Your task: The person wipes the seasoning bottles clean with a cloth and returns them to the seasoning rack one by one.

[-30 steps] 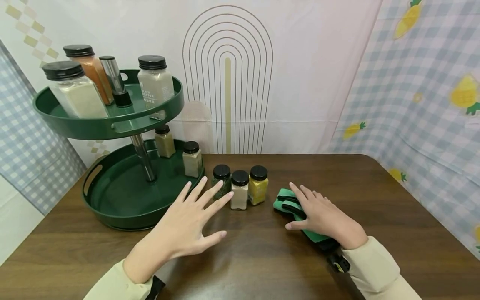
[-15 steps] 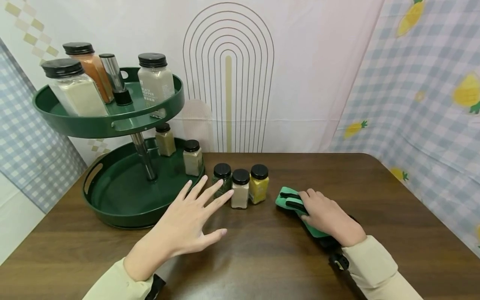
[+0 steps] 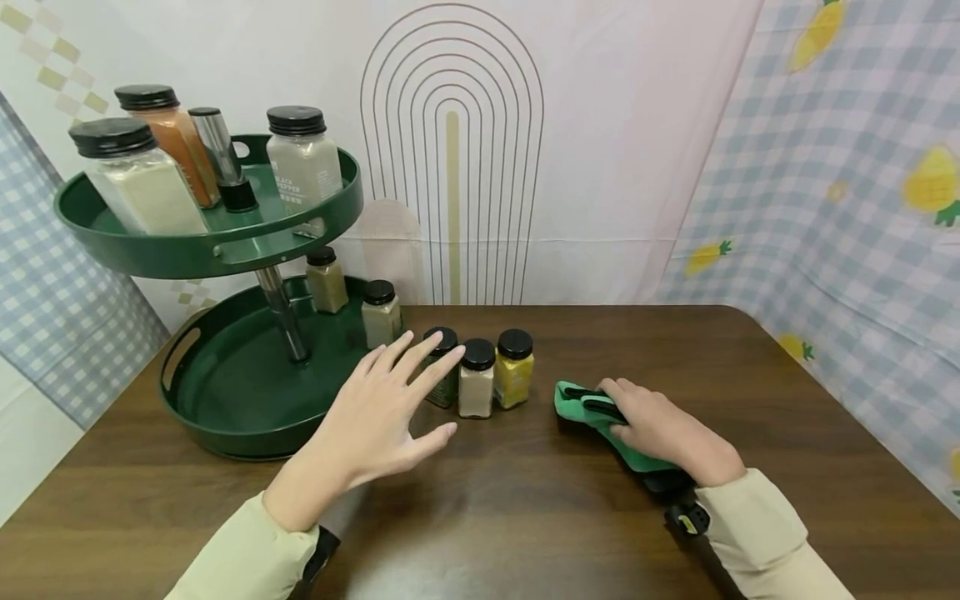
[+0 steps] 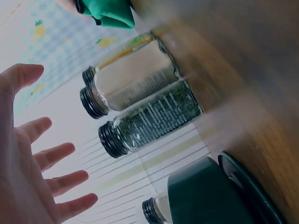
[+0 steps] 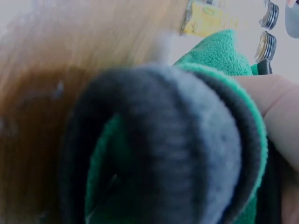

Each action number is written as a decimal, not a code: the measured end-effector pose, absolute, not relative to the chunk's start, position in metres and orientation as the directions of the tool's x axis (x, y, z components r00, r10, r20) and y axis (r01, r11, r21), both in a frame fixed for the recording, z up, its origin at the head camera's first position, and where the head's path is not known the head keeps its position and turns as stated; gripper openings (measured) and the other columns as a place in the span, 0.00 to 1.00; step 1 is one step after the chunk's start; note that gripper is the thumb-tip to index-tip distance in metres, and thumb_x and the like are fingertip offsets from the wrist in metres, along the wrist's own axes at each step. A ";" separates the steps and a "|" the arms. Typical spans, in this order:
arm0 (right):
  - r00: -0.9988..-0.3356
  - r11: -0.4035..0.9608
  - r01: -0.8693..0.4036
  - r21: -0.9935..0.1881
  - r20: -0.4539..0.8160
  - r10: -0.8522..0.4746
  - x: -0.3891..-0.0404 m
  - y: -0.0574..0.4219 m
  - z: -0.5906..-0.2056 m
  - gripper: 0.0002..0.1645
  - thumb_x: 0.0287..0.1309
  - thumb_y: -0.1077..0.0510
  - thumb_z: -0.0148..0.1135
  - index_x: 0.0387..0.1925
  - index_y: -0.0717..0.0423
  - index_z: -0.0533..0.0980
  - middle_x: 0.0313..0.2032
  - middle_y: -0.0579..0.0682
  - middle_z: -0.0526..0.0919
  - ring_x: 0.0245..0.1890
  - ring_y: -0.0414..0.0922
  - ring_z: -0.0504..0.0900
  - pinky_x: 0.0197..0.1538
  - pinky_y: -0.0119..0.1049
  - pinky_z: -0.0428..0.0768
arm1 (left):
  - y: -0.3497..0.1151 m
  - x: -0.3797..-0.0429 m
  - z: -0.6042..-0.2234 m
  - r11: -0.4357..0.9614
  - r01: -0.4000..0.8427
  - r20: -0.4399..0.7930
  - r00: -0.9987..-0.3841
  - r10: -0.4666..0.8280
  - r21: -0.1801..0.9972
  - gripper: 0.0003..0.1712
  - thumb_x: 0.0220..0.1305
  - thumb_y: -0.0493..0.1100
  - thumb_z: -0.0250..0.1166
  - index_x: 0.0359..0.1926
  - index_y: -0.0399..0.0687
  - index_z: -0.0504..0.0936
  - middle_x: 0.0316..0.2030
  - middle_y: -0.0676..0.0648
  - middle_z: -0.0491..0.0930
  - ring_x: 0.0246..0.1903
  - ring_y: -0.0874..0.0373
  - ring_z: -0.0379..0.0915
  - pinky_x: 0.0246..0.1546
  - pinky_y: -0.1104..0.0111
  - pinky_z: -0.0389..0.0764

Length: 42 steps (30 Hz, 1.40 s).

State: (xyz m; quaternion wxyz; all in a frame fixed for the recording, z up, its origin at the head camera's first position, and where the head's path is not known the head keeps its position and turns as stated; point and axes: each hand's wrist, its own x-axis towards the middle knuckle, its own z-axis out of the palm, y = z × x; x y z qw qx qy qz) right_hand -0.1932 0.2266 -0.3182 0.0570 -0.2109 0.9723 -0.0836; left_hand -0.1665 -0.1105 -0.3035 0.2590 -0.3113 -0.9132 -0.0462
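Observation:
My right hand (image 3: 663,429) grips a folded green cloth (image 3: 576,410) with black edging, thumb on the near side and fingers over its top. Close up in the right wrist view, the cloth's rolled dark fold (image 5: 154,140) fills the middle. My left hand (image 3: 375,421) hovers with fingers spread and holds nothing, just in front of three small black-lidded jars. These are a dark green herb jar (image 4: 159,116), a pale powder jar (image 3: 476,392) and a yellow jar (image 3: 514,379). Its fingertips overlap the herb jar in the head view.
At left stands a two-tier green tray rack (image 3: 285,442). Its upper tier (image 3: 187,257) bears three larger jars around a metal post (image 3: 217,146); two small jars, one pale (image 3: 381,321), stand on the lower tier. A wooden table (image 3: 525,517) lies beneath, with a curtain behind.
My right fingers, spread over the cloth a second ago, have closed around it, and the cloth has shifted slightly. My left hand has risen a little, staying spread.

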 end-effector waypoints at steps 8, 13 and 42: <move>-0.907 0.893 -0.382 -0.237 -0.090 -0.412 -0.195 0.232 -0.316 0.25 0.57 0.62 0.60 0.55 0.62 0.65 0.53 0.63 0.73 0.49 0.57 0.75 0.44 0.50 0.75 | -0.107 -0.188 -0.301 0.831 0.554 0.460 -0.751 0.474 0.048 0.46 0.54 0.64 0.59 0.71 0.64 0.51 0.69 0.46 0.56 0.64 0.43 0.59 0.56 0.47 0.67; -0.906 0.892 -0.382 -0.242 -0.095 -0.413 -0.195 0.233 -0.316 0.25 0.57 0.62 0.60 0.55 0.62 0.65 0.53 0.64 0.73 0.50 0.58 0.74 0.44 0.51 0.74 | -0.102 -0.200 -0.304 0.849 0.495 0.410 -0.824 0.391 0.184 0.46 0.55 0.60 0.61 0.71 0.63 0.50 0.69 0.46 0.55 0.58 0.44 0.63 0.51 0.48 0.71; -0.903 0.882 -0.407 -0.235 -0.037 -0.427 -0.193 0.231 -0.320 0.23 0.56 0.58 0.63 0.52 0.60 0.68 0.46 0.59 0.76 0.42 0.53 0.77 0.39 0.47 0.76 | -0.094 -0.224 -0.326 0.764 0.237 0.147 -0.972 0.186 0.601 0.40 0.61 0.51 0.63 0.66 0.41 0.54 0.62 0.35 0.66 0.59 0.41 0.66 0.55 0.49 0.70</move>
